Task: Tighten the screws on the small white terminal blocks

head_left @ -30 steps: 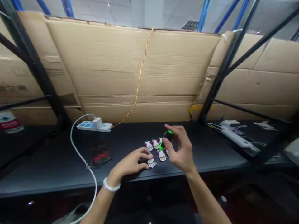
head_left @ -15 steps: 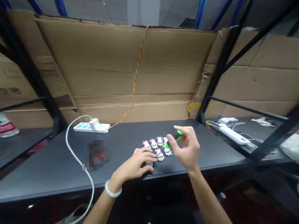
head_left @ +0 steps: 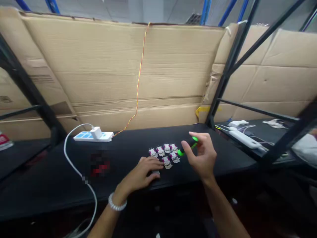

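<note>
Black-and-green screwdriver (head_left: 188,146) pinched in R hand (head_left: 192,144); L hand (head_left: 145,170) grip unclear, nr jagged white-purple pcs (head_left: 166,162).

Shows a white power strip (head_left: 106,137) with blue socket areas at left on the black surface (head_left: 131,145), bearing a white plug (head_left: 96,133). Trails a white cable (head_left: 71,162) from the plug over the front edge. Runs a twisted red-and-yellow wire (head_left: 138,82) from the strip's right end up the cardboard panel (head_left: 99,72). Includes a pixelated dark-and-red object (head_left: 99,164) beside the cable. Has black metal posts (head_left: 223,87) on both sides, yellow tape (head_left: 202,109) near the right one. Shows a second power strip (head_left: 244,138) beyond, and a red-and-white container (head_left: 5,141) at far left, partly cut off.
</note>
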A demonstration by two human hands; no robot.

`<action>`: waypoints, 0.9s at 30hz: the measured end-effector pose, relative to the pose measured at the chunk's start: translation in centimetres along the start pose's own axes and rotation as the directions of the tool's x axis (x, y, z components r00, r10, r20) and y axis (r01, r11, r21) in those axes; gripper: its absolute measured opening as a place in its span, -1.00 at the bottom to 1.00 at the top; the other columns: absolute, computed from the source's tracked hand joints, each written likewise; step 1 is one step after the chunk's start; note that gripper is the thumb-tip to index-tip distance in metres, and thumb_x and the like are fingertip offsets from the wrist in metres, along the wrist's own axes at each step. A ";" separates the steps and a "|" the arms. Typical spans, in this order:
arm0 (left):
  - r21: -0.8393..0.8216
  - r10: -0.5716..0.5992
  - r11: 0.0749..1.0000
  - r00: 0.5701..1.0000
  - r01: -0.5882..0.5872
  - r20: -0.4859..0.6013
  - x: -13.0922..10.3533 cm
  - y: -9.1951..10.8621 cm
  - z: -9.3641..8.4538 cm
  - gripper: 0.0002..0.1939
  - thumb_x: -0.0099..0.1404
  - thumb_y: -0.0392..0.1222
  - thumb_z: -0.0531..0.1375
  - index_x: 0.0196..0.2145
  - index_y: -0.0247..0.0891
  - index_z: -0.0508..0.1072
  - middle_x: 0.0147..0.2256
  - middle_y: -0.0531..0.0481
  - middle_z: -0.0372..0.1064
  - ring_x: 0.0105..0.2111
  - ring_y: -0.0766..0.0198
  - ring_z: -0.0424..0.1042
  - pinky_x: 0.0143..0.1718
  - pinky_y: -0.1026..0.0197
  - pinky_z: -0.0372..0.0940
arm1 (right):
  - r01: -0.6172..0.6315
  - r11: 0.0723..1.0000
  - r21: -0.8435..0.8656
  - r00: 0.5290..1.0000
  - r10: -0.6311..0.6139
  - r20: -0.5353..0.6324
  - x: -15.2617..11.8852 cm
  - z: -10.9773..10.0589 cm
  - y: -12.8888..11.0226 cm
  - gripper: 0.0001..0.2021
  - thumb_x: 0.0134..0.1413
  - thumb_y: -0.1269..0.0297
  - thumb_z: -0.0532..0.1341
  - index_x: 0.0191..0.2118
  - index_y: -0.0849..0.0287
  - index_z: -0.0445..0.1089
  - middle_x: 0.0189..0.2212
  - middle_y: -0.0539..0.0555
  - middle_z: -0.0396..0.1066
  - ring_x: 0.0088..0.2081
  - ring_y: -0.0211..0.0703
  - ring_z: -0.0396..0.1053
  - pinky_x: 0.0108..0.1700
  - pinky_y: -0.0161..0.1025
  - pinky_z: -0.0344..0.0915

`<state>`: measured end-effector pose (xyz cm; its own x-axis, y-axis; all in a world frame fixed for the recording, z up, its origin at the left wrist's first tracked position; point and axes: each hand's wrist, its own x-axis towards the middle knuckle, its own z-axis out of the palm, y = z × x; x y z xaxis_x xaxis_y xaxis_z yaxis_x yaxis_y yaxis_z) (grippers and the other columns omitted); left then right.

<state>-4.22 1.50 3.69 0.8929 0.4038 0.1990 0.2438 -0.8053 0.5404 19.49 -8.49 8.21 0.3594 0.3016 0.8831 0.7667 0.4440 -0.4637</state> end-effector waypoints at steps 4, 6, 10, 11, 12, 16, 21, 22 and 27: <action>-0.010 -0.027 1.000 1.000 0.027 0.015 -0.1 -0.2 0.1 -0.66 0.49 -0.13 0.32 0.18 -0.05 0.59 0.32 -0.11 0.43 0.38 -0.08 0.30 0.43 -0.19 0.07 | -0.008 1.000 0.021 0.999 0.008 0.032 -0.2 0.0 0.5 -0.72 0.22 0.24 0.42 0.02 0.08 0.53 -0.18 0.08 0.40 -0.23 -0.11 0.40 -0.28 -0.20 0.42; -0.019 -0.031 0.999 1.000 0.031 -0.005 -0.2 -0.3 0.1 -0.66 0.48 -0.13 0.32 0.18 -0.04 0.60 0.32 -0.12 0.42 0.37 -0.07 0.30 0.43 -0.18 0.08 | -0.047 0.997 0.068 0.997 0.043 0.058 -0.2 0.0 1.4 -0.72 0.21 0.22 0.43 0.02 0.09 0.54 -0.17 0.08 0.41 -0.24 -0.13 0.41 -0.26 -0.20 0.42; -0.054 -0.041 0.998 0.998 0.039 -0.049 -0.4 -0.6 -0.1 -0.62 0.44 -0.15 0.35 0.19 -0.06 0.58 0.28 -0.13 0.45 0.33 -0.04 0.33 0.42 -0.14 0.15 | -0.287 0.904 0.318 0.958 0.278 0.074 0.1 0.4 5.3 -0.62 0.18 0.11 0.42 0.06 0.14 0.54 -0.22 0.06 0.45 -0.30 -0.17 0.39 -0.26 -0.20 0.41; -0.064 -0.046 0.997 0.998 0.042 -0.052 -0.4 -0.8 0.0 -0.59 0.42 -0.15 0.37 0.19 -0.06 0.58 0.28 -0.13 0.45 0.32 -0.04 0.33 0.42 -0.12 0.16 | -0.383 0.817 0.431 0.918 0.389 0.079 0.3 0.5 6.7 -0.57 0.15 0.07 0.43 0.09 0.14 0.53 -0.25 0.04 0.45 -0.32 -0.19 0.39 -0.29 -0.23 0.39; -0.072 -0.052 0.996 0.997 0.048 -0.055 -0.4 -0.9 0.0 -0.58 0.40 -0.15 0.39 0.19 -0.07 0.58 0.27 -0.13 0.45 0.32 -0.04 0.34 0.42 -0.11 0.17 | -0.451 0.709 0.542 0.868 0.489 0.083 0.4 0.6 8.0 -0.53 0.08 0.04 0.46 0.06 0.15 0.54 -0.27 0.02 0.46 -0.33 -0.21 0.40 -0.32 -0.26 0.37; -0.103 -0.061 0.993 0.996 0.055 -0.059 -0.3 -1.0 0.1 -0.57 0.37 -0.16 0.41 0.18 -0.09 0.59 0.21 -0.14 0.47 0.25 0.00 0.39 0.38 -0.05 0.23 | -0.521 0.598 0.609 0.803 0.585 0.113 0.8 0.8 11.8 -0.53 0.00 -0.02 0.48 -0.04 0.16 0.53 -0.35 -0.02 0.45 -0.40 -0.26 0.40 -0.41 -0.33 0.34; -0.077 -0.025 0.997 0.997 0.019 -0.074 -0.1 -0.8 0.0 -0.60 0.37 -0.15 0.41 0.14 -0.13 0.60 0.16 -0.14 0.51 0.21 0.00 0.42 0.34 -0.05 0.28 | -0.564 0.522 0.640 0.767 0.618 0.172 0.3 0.9 12.4 -0.53 0.02 -0.07 0.48 -0.04 0.11 0.52 -0.38 -0.06 0.45 -0.38 -0.27 0.44 -0.41 -0.35 0.37; -0.068 -0.021 0.998 0.997 0.016 -0.078 -0.1 -0.8 0.0 -0.61 0.37 -0.15 0.40 0.13 -0.13 0.61 0.15 -0.15 0.52 0.20 -0.01 0.42 0.34 -0.05 0.28 | -0.571 0.512 0.642 0.764 0.618 0.186 0.1 1.1 12.2 -0.53 0.02 -0.06 0.49 -0.04 0.10 0.53 -0.37 -0.06 0.45 -0.38 -0.27 0.45 -0.41 -0.35 0.38; -0.050 -0.008 0.999 0.995 0.003 -0.097 -0.2 -0.8 0.1 -0.64 0.37 -0.17 0.39 0.11 -0.12 0.62 0.15 -0.14 0.52 0.20 -0.01 0.43 0.33 -0.06 0.30 | -0.605 0.475 0.639 0.747 0.616 0.250 -0.7 1.9 11.3 -0.56 0.02 -0.01 0.51 -0.03 0.09 0.56 -0.37 -0.05 0.48 -0.37 -0.28 0.44 -0.39 -0.35 0.40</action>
<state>-4.53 2.03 3.10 0.8500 0.4504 0.2731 0.2272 -0.7814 0.5812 26.92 -2.11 2.19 0.6078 0.7095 0.3566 -0.1927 0.5675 -0.8006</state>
